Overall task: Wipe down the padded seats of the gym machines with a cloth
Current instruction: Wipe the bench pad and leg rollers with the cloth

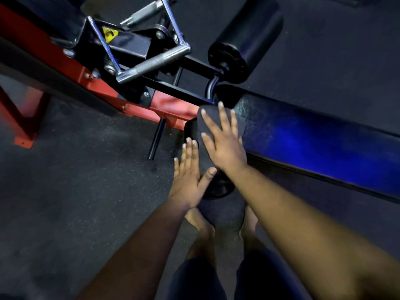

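A dark grey cloth is draped over the near black roller pad at the end of the bench. My right hand lies flat on the cloth with fingers spread, pressing it onto the roller. My left hand rests against the roller's left side with fingers apart and straight, its thumb touching the cloth's lower edge. The long padded bench seat runs off to the right, lit blue. The roller's round end cap shows below my hands.
A second black roller pad sticks out on the far side of the bench. A red machine frame with chrome handles crosses the upper left. A black peg juts out near the floor. My bare feet stand on dark rubber flooring.
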Motion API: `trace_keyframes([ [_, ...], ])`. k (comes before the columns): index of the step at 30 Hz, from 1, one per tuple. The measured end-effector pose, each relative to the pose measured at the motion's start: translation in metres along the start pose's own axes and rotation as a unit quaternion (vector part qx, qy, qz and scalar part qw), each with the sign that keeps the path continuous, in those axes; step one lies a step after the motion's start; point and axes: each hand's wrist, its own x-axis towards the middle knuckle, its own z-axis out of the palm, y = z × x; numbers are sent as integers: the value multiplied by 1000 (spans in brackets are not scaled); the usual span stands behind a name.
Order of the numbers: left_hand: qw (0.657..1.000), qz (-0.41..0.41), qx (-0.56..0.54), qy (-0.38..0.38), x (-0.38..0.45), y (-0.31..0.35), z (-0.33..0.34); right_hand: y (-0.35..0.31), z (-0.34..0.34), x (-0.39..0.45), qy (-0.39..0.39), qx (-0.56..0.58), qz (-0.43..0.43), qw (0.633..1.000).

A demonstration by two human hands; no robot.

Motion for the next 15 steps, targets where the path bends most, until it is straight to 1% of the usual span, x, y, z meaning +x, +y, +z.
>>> trace_keyframes([
  [2, 1000, -11, -24, -1, 0, -3, 1, -3, 0, 4, 17, 14, 21, 1000],
  [5, 998, -40, -41, -32, -1, 8, -7, 0, 8, -54, 18, -10, 40, 999],
  [8, 994, -72, -40, -65, 0, 21, -22, 12, 8, -116, -24, -35, -25, 999],
  [10, 992, -94, -26, -76, 0, 30, -31, 22, -7, -119, -63, -38, -67, 995],
  [11, 991, -101, -15, -82, -1, 35, -35, 26, -16, -114, -69, -27, -76, 994],
  [12, 991, -104, -6, -84, -2, 38, -37, 30, -23, -109, -61, -2, -71, 996],
  [13, 991, -98, 4, -86, 0, 45, -42, 32, -35, -101, -41, 32, -49, 997],
  [15, 994, -74, 20, -77, 8, 58, -50, 39, -60, -79, 33, 101, 19, 994],
])
